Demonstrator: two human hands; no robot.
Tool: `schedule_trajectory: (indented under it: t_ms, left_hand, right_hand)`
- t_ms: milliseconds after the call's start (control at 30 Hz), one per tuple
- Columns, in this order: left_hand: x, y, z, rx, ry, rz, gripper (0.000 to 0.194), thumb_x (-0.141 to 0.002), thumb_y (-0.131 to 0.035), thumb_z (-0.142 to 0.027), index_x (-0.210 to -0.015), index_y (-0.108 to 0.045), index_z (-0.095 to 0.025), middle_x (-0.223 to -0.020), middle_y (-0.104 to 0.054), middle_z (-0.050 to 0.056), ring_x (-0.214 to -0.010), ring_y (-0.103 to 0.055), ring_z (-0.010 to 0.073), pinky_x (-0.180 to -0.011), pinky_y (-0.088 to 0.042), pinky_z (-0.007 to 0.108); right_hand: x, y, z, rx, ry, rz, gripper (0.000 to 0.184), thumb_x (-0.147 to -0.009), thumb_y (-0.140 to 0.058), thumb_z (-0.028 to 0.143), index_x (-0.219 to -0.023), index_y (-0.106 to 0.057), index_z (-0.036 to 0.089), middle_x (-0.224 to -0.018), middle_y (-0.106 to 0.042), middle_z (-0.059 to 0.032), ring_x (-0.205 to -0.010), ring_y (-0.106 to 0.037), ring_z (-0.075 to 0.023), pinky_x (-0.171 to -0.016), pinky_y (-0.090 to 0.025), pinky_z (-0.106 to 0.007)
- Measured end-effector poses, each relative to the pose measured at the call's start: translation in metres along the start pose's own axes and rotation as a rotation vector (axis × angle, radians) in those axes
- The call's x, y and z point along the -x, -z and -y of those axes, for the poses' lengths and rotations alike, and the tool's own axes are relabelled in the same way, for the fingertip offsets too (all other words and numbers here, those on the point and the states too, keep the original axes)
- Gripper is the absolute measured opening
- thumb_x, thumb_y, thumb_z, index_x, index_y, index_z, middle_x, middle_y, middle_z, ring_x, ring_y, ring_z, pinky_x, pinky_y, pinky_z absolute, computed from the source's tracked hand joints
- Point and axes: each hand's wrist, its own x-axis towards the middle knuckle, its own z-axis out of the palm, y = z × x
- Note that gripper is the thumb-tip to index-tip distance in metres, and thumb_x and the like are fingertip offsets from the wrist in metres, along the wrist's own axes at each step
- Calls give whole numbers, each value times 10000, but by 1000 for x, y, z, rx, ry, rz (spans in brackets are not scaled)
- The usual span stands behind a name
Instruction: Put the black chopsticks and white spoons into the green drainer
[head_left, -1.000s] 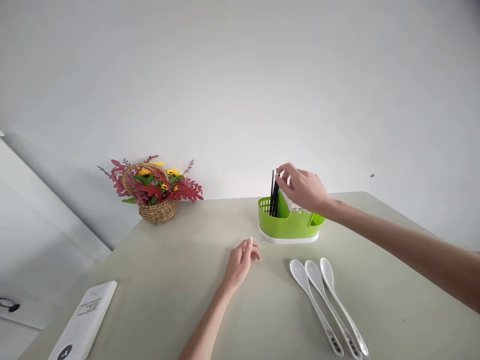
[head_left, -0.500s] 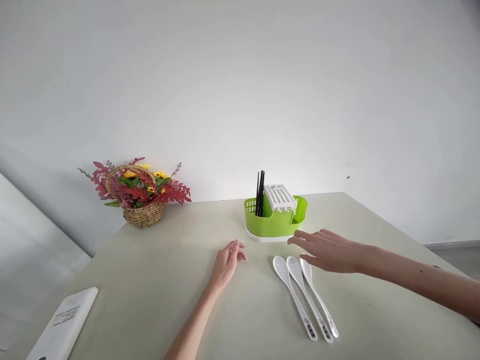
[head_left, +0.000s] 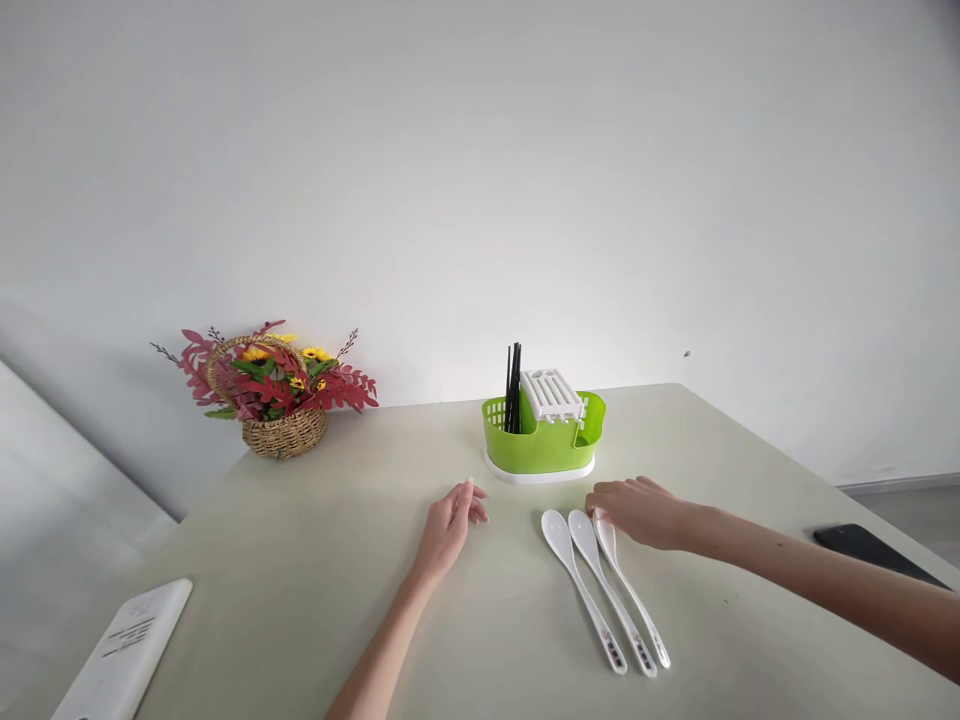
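Three white long-handled spoons lie side by side on the table: a left one (head_left: 556, 534), a middle one (head_left: 583, 534) and a right one (head_left: 609, 549). My right hand (head_left: 643, 512) is closed at the bowl end of the right spoon, fingertips bent down around its tip. The fingers cover part of that bowl. My left hand (head_left: 448, 525) rests on its side on the table, left of the spoons, fingers loosely bent and apart, holding nothing. Behind the spoons stands a green cutlery holder (head_left: 547, 452) with a white slotted top (head_left: 553, 392) and black chopsticks (head_left: 513, 390) upright in its left compartment.
A wicker basket (head_left: 285, 436) of artificial red leaves and sunflowers stands at the back left. A white flat object (head_left: 127, 645) with dark print lies at the front left. On the right, a black phone-like object (head_left: 874, 552) lies partly behind my right forearm. A wall rises behind the table.
My right hand has lowered onto the right spoon's bowl, and its fingers have closed there. My left hand stays in place. The view has shifted slightly, bringing the black object into sight.
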Motion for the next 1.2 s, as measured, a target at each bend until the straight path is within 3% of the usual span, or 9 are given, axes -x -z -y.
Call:
schedule_trajectory:
  t_ms: [133,300,567,700,800,933,1067,1200]
  left_hand:
    - [0,1,-1,-14,3,7,568,-998,-328,-645,-938,-680,-204,-745,-725,38,-749,-663,205,-778,-506,317]
    - [0,1,-1,-16,-2,-2,570,-991,-336,-654,-934,-687,-209,-730,-737,40,-738,-674,210,-772,-513,322]
    - [0,0,-2,-22,21,2,541,-996,-355,-636,-927,-684,-213,-717,-734,28,-735,-675,207,-769,-501,308]
    - [0,0,-2,-16,19,-4,540,-995,-358,-639,-921,-684,-215,-717,-736,27,-736,-674,206,-770,-503,307]
    - [1,1,-2,-10,20,-8,542,-991,-363,-642,-915,-688,-215,-711,-735,27,-732,-673,206,-768,-504,306]
    - [2,1,-1,-2,17,-13,534,-994,-367,-634,-924,-691,-216,-717,-736,26,-742,-673,205,-775,-502,304]
    - [2,0,-1,3,9,-10,533,-994,-367,-634,-916,-689,-216,-713,-732,26,-734,-672,203,-762,-501,300]
    - [3,0,0,-6,7,-12,531,-999,-360,-625,-917,-688,-215,-713,-736,27,-737,-671,201,-763,-499,298]
  right_hand:
    - [2,18,-10,-14,21,15,336,-952,-390,182,-1037,-701,274,-1066,-747,-88,-1004,-697,-293,-790,-506,-452]
    - [12,64,-20,6,-1,-84,356,-935,-375,196,-946,-717,298,-997,-756,-53,-889,-710,-255,-734,-503,-395]
    - [27,157,-5,58,-99,-520,266,-924,-484,260,-992,-726,348,-911,-767,10,-710,-676,-196,-565,-404,-289]
    - [21,185,18,30,-146,-807,227,-961,-503,344,-1017,-723,333,-926,-774,11,-628,-631,-172,-563,-384,-294]
    - [9,188,35,102,-159,-963,243,-982,-490,338,-1071,-715,319,-1009,-778,-1,-627,-615,-163,-572,-355,-298]
    - [-8,181,51,239,-139,-1034,323,-1031,-415,350,-1088,-726,282,-1010,-775,-33,-644,-614,-160,-537,-278,-293]
    - [-25,167,58,367,-41,-970,333,-1030,-399,242,-1063,-730,255,-983,-770,-35,-733,-642,-170,-553,-281,-298]
    - [-42,147,60,474,62,-864,382,-938,-424,35,-1099,-713,228,-998,-762,-51,-811,-646,-185,-664,-368,-314]
